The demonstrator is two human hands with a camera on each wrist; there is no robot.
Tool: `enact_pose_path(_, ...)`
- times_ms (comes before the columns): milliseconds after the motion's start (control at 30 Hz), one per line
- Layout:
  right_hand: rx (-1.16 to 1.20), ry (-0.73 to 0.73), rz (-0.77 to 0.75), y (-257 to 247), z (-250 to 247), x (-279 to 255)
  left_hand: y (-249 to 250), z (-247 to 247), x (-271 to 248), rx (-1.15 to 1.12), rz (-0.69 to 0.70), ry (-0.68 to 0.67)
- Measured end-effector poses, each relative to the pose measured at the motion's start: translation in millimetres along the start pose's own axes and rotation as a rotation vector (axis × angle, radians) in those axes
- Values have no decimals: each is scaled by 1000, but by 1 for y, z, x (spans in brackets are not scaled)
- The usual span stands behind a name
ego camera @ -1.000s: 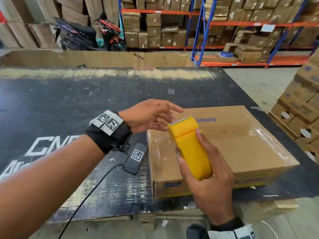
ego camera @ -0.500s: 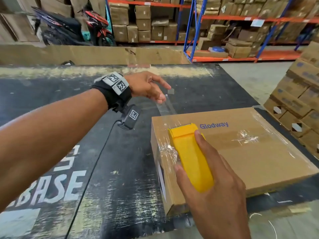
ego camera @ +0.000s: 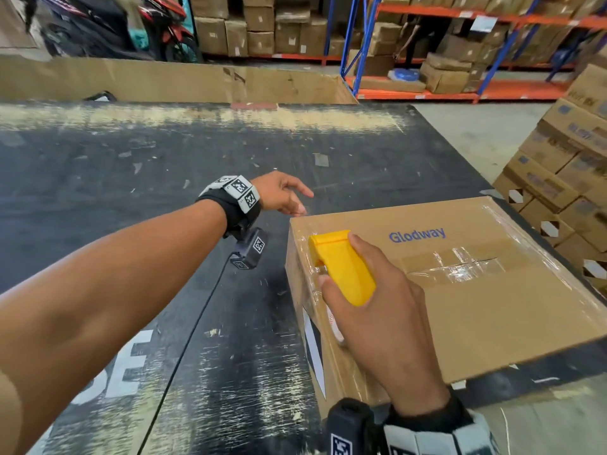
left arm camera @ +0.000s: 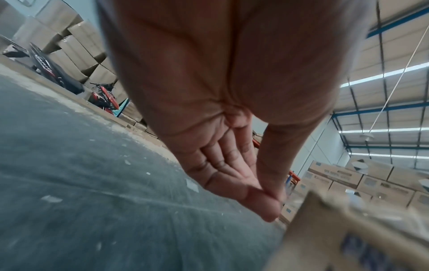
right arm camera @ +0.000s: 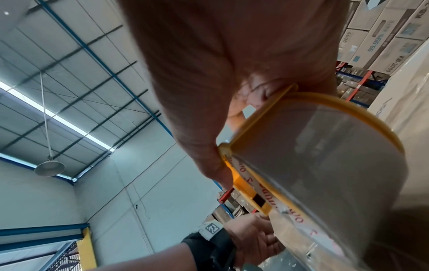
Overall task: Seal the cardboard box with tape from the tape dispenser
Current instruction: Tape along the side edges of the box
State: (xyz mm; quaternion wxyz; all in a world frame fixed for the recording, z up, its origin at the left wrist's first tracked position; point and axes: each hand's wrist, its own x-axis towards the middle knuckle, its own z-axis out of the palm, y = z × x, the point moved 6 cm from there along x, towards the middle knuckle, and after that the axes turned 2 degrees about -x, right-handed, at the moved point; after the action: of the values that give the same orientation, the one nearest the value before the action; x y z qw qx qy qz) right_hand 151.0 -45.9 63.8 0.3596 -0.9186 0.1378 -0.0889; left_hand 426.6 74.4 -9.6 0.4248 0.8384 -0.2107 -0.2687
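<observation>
A cardboard box [ego camera: 476, 290] printed "Glodway" is set flat on the near right part of a dark, scuffed counter [ego camera: 164, 178], whose top is marked with worn white lettering and scattered scraps of old tape. Clear tape is seen already laid across the box's top seam and along its edges. A yellow tape dispenser [ego camera: 341, 267] is gripped in the right hand [ego camera: 387, 310], the fingers wrapped round its body, and its front end is pressed against the box top just inside the left edge; in the right wrist view the clear roll [right arm camera: 325, 155] is seen inside the yellow frame. The left hand [ego camera: 282, 193] is held just beside the far left corner of the box, its fingers [left arm camera: 232, 165] straight and close together with the thumb laid against them; whether tape is pinched there cannot be told. Beyond the counter a low cardboard wall [ego camera: 164, 80] is stood, with parked motorbikes [ego camera: 157, 24] behind it. Blue and orange shelves [ego camera: 427, 44] are loaded with brown cartons, and more cartons [ego camera: 565, 178] are stacked at the right. A metal roof with strip skylights [left arm camera: 383, 77] is seen overhead.
</observation>
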Motion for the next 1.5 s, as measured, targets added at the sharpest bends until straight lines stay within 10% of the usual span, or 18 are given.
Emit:
enact_pose_path(233, -29, -15, 45, 0, 0, -1, -27, 6, -12, 359, -12, 53)
enact_pose_path(400, -34, -19, 41, -1, -1, -2, -9, -7, -55, 76, 334, 395)
enact_pose_path(600, -53, -21, 27, -4, 0, 1, -1, 41, -80, 281, 553, 200)
enact_pose_path(1200, -164, -75, 93, 73, -48, -187, -12, 48, -81, 238, 505, 199)
enact_pose_path(1500, -132, -17, 118, 96, -32, -193, -14, 50, -78, 263, 482, 199)
